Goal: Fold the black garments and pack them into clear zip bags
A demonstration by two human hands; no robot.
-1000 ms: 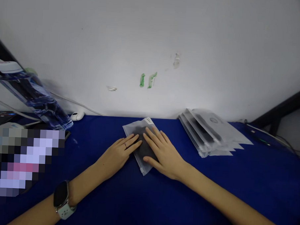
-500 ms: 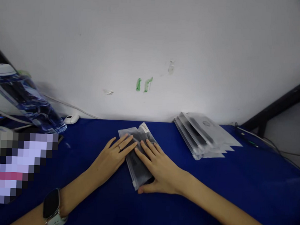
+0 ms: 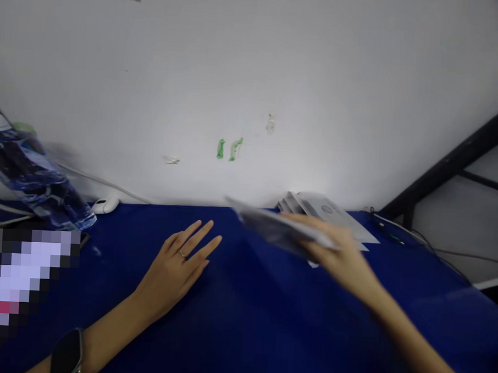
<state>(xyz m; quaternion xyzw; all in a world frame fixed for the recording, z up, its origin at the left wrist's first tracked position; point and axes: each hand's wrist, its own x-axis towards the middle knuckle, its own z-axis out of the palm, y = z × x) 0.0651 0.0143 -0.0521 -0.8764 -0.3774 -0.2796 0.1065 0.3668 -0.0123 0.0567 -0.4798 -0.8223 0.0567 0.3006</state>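
My right hand (image 3: 332, 248) grips a frosted zip bag (image 3: 272, 226) with dark contents by its right end, lifted and tilted above the blue table (image 3: 234, 329). Motion blurs both the bag and the fingers. Behind it, partly covered by the hand, lies a fanned stack of similar frosted bags (image 3: 334, 212) against the wall. My left hand (image 3: 183, 266), with a ring on one finger, is left of centre, palm down and fingers apart, holding nothing.
At the left stand a large clear bottle (image 3: 39, 172) and a white earbud case (image 3: 105, 204), with a pixelated flat object (image 3: 30, 276) nearer. Cables (image 3: 420, 238) lie at the right beside a black frame bar (image 3: 448, 162). A pale wall rises behind.
My right hand has picked the bag up off the table and moved it right, towards the stack. My left hand no longer touches the bag. The view has shifted slightly.
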